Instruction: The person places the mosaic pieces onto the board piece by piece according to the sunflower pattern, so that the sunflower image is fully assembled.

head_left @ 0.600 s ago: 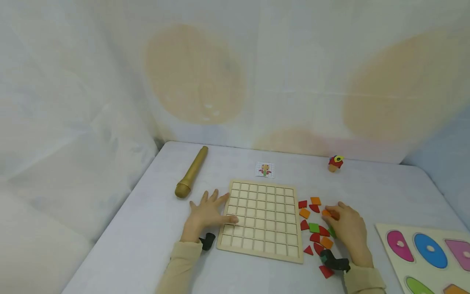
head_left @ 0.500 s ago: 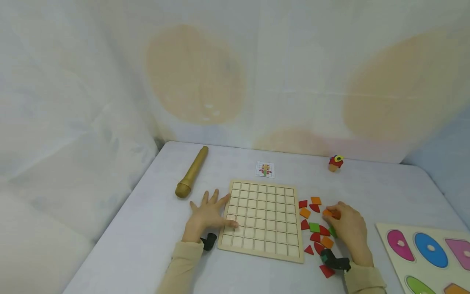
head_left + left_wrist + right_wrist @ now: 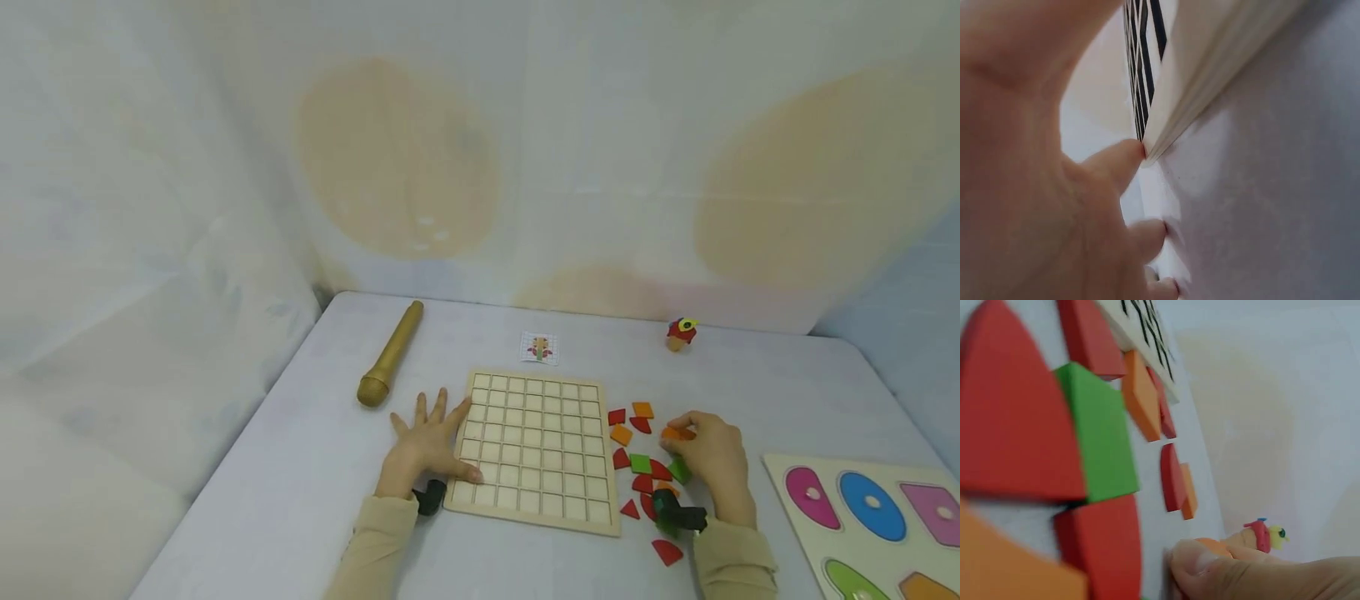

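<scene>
My left hand (image 3: 426, 448) lies with fingers spread at the left side of a wooden grid board (image 3: 531, 523). Its thumb rests over the squares near the edge, and the index fingertip touches the board's corner in the left wrist view. Right of the board, my right hand (image 3: 712, 454) pinches a small orange piece (image 3: 1211, 545) between thumb and index finger, low over the table. Most of that piece is hidden by the fingers. Loose red pieces (image 3: 667, 552), a green square (image 3: 640, 463) and orange squares (image 3: 642, 409) lie scattered between board and hand.
Behind the board lies a small pattern card (image 3: 540, 348). A gold microphone (image 3: 392, 354) is at the back left, and a parrot figure (image 3: 681, 333) stands at the back right. A knobbed shape puzzle (image 3: 847, 479) occupies the front right.
My left thumb has slid a little toward the near side of the board. The right wrist has shifted slightly left, showing more of a green piece beside it; the pinch on the orange piece stays.
</scene>
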A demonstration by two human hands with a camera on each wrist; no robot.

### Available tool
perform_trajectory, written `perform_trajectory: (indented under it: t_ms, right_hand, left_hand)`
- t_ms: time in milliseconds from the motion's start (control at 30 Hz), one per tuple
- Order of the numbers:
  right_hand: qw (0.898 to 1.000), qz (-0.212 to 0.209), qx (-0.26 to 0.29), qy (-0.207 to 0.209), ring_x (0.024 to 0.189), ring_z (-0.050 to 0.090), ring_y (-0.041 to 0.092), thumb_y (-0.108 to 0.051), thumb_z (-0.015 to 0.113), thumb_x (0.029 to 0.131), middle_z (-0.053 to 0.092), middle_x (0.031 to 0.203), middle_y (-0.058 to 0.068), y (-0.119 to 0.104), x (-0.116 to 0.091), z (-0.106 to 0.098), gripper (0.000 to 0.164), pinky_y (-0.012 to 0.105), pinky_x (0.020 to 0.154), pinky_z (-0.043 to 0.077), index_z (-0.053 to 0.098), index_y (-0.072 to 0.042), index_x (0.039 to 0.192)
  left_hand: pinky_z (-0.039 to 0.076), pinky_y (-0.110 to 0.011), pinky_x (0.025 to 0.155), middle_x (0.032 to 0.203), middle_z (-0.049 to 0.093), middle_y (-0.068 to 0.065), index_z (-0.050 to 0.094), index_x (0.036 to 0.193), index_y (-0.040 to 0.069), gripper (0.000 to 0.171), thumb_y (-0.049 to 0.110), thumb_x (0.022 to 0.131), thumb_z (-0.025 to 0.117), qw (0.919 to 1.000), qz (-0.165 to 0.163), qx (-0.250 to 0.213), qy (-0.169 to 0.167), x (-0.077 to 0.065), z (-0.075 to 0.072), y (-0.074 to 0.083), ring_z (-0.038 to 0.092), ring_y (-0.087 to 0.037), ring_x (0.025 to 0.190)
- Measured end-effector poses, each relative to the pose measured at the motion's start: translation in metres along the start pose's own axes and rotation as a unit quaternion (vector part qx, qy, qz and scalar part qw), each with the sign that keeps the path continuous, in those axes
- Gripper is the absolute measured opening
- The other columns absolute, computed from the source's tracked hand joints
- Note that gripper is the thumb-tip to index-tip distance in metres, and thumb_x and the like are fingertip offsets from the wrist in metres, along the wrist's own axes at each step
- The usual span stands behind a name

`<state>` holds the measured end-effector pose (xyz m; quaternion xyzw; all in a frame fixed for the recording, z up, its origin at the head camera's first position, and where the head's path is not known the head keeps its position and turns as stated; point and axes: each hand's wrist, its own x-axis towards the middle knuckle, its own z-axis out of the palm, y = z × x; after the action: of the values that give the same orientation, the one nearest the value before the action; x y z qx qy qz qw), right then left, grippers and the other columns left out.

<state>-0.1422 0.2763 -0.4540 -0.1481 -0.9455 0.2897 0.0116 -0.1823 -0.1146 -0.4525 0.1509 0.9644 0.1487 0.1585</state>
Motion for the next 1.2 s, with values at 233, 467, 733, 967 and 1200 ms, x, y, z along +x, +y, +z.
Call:
perform_trajectory:
  t_ms: [233, 467, 733, 967, 1200]
  right_hand:
    - [0.999, 0.026, 0.023, -0.032, 0.082, 0.056, 0.029, -0.02, 0.067, 0.091, 0.067, 0.098, 0.024, -0.009, 0.002, -0.011, 0.026, 0.034, 0.067, 0.048, 0.067, 0.003, 0.104]
    - [0.994, 0.023, 0.083, -0.068, 0.09, 0.059, 0.031, -0.023, 0.062, 0.095, 0.064, 0.113, 0.029, -0.031, 0.002, -0.012, 0.037, 0.027, 0.064, 0.047, 0.062, 0.004, 0.12]
    - [0.986, -0.043, 0.125, -0.106, 0.09, 0.063, 0.029, -0.02, 0.066, 0.091, 0.07, 0.105, 0.023, -0.08, 0.006, 0.035, 0.029, 0.027, 0.064, 0.047, 0.068, 0.001, 0.111]
    - [0.986, -0.08, 0.127, -0.077, 0.077, 0.064, 0.021, -0.015, 0.07, 0.087, 0.073, 0.088, 0.011, -0.117, -0.001, 0.074, 0.016, 0.029, 0.062, 0.048, 0.072, -0.004, 0.099]
    - [0.985, -0.07, 0.153, -0.028, 0.075, 0.062, 0.018, -0.015, 0.074, 0.083, 0.072, 0.082, 0.007, -0.123, -0.001, 0.087, 0.013, 0.025, 0.062, 0.043, 0.073, -0.006, 0.093]
  left_hand:
    - [-0.014, -0.078, 0.103, 0.164, -0.001, -0.014, 0.012, 0.157, 0.023, 0.129, 0.062, 0.056, 0.083, 0.9985, 0.045, -0.024, -0.019, 0.003, 0.004, -0.004, -0.012, -0.045, 0.148]
    - [-0.016, -0.077, 0.104, 0.164, -0.003, -0.012, 0.01, 0.157, 0.023, 0.131, 0.062, 0.055, 0.083, 0.9985, 0.042, -0.027, -0.023, 0.003, 0.004, -0.004, -0.014, -0.043, 0.148]
    - [-0.015, -0.077, 0.105, 0.165, -0.002, -0.011, 0.011, 0.157, 0.024, 0.131, 0.063, 0.055, 0.083, 0.9985, 0.039, -0.027, -0.027, 0.0, 0.007, -0.008, -0.013, -0.043, 0.149]
    - [-0.016, -0.076, 0.104, 0.165, -0.002, -0.012, 0.011, 0.157, 0.023, 0.13, 0.061, 0.056, 0.084, 0.9982, 0.036, -0.04, -0.026, -0.003, 0.01, -0.01, -0.013, -0.043, 0.148]
    - [-0.017, -0.076, 0.105, 0.165, -0.004, -0.011, 0.01, 0.157, 0.023, 0.13, 0.062, 0.057, 0.083, 0.9979, 0.046, -0.034, -0.031, 0.001, 0.008, -0.006, -0.014, -0.043, 0.148]
